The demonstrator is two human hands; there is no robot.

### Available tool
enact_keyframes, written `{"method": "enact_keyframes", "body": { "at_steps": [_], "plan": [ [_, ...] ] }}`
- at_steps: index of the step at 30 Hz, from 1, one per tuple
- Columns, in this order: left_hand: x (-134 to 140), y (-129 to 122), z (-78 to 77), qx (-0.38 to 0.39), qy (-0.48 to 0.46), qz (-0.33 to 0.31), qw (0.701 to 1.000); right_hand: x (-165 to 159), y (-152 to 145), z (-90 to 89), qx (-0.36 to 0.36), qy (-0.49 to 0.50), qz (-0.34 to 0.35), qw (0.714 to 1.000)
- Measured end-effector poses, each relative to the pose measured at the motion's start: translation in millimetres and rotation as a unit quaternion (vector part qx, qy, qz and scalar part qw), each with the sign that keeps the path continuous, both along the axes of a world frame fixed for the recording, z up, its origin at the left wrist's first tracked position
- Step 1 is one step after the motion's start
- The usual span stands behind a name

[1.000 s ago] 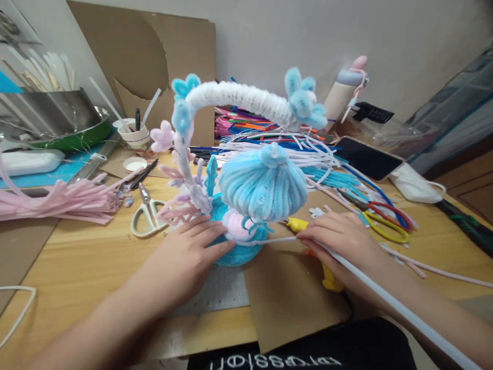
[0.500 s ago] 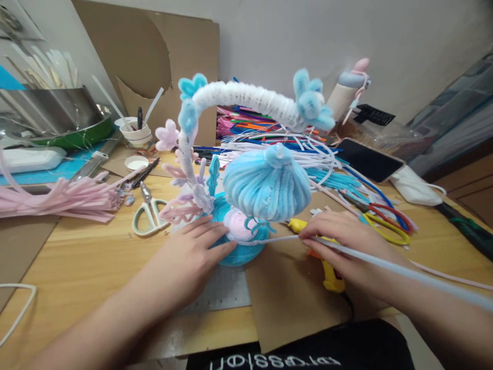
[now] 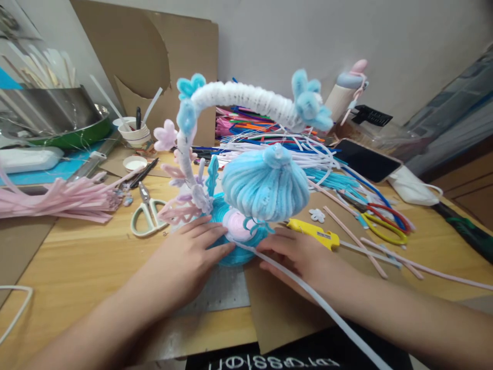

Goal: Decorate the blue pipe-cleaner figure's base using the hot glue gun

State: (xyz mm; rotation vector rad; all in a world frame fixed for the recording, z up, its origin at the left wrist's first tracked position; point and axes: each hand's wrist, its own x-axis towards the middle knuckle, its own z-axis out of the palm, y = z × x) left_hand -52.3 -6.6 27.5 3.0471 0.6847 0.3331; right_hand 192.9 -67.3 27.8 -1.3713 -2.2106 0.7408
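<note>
A pipe-cleaner lamp stands in the middle, with a blue shell-shaped shade hanging from a white fuzzy arch. Its round blue base has a pale pink disc on top. My left hand grips the base's left side, thumb along the front rim. A long pale pipe cleaner runs along that rim, then slants down to the right. My right hand is at the base's right side, fingers closed around the strip; the fingertips are partly hidden.
A yellow glue gun lies beyond my right hand, near yellow-and-red-handled scissors. White-handled pliers and pink pipe cleaners lie left. Loose coloured pipe cleaners and a phone are behind. Cardboard lies under the work.
My right hand has moved left along the strip to the base, and the strip's loose length has swung downward. The glue gun shows more fully. My left hand stays put.
</note>
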Motion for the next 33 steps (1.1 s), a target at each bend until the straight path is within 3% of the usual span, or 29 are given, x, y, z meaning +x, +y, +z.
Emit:
{"method": "enact_keyframes", "body": {
  "at_steps": [7, 13, 21, 28, 33],
  "plan": [
    [0.5, 1.3, -1.2, 0.006, 0.007, -0.003, 1.0, -15.9, 10.4, -8.4, 0.095, -0.152, -0.029, 0.983],
    [0.4, 1.0, -3.1, 0.01, 0.016, 0.0, 1.0, -19.8, 15.0, -11.8, 0.106, -0.215, -0.019, 0.971],
    [-0.5, 1.0, -2.8, -0.007, 0.005, -0.002, 1.0, -24.1, 14.1, -14.2, 0.104, -0.159, 0.017, 0.982],
    [2.7, -1.3, -2.7, 0.004, 0.0, 0.017, 1.0, -18.6, 15.6, -15.4, 0.113, -0.136, 0.006, 0.984],
    [3.7, -3.9, -1.2, 0.002, -0.005, 0.016, 1.0, -17.4, 16.2, -15.8, 0.117, -0.175, -0.021, 0.977]
  ]
}}
